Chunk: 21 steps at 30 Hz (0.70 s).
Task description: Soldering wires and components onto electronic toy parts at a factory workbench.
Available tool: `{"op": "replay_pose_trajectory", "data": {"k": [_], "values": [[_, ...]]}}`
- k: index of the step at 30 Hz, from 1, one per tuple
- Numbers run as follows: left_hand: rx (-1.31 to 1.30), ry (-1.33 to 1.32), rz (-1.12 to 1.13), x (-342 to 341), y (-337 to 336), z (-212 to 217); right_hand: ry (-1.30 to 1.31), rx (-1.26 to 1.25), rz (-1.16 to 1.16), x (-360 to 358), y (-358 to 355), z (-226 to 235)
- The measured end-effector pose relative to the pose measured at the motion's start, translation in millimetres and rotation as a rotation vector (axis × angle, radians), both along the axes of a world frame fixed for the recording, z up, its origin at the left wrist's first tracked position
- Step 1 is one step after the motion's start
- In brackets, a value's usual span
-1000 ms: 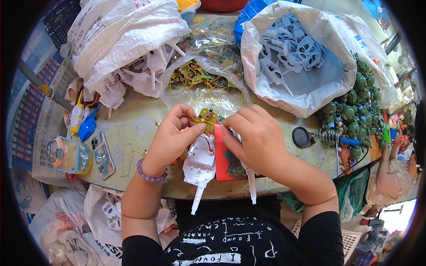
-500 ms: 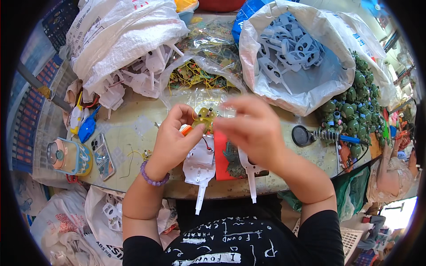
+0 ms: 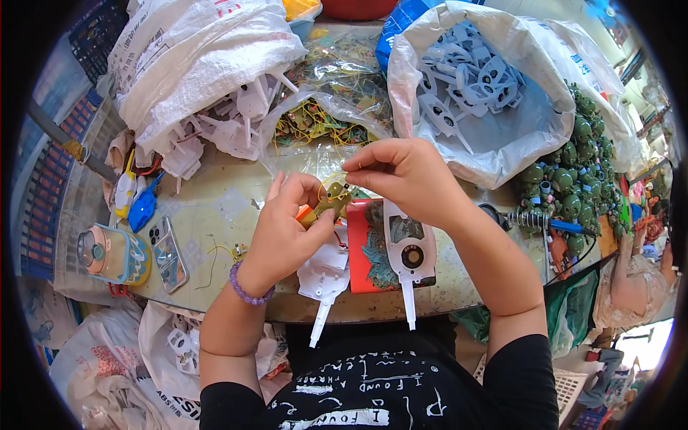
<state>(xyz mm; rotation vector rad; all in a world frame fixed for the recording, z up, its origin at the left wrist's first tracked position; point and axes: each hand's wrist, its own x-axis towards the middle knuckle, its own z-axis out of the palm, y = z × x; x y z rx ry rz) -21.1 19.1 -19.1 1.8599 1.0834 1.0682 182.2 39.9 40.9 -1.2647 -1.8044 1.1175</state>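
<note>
A table (image 3: 466, 276) bears a phone (image 3: 169, 259) and red block (image 3: 357, 251).

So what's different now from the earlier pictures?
The right hand has moved up the picture, away from the person's body, uncovering more of the white plastic part on the right. Its fingertips are now close to the yellow wire; I can't tell if they grip it. The left hand still holds the circuit board. The phone and bottle stayed put.

The casing (image 3: 322, 279) is smooth plastic; the phone (image 3: 168, 252) is glossy
</note>
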Motion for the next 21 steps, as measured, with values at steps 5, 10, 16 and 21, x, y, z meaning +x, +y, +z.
{"op": "replay_pose_trajectory", "data": {"k": [5,10,16,21], "values": [[0.229,0.286,0.112,1,-8,10,0.028,0.310,0.162,-3,-9,4],[0.282,0.108,0.022,-2,-5,25,0.006,0.628,0.273,-5,-4,1],[0.016,-0.061,-0.061,-1,-5,29,0.052,0.735,0.246,-5,-11,0],[0.022,-0.072,-0.062,2,-5,32,0.131,0.326,0.088,3,-23,5]]}}
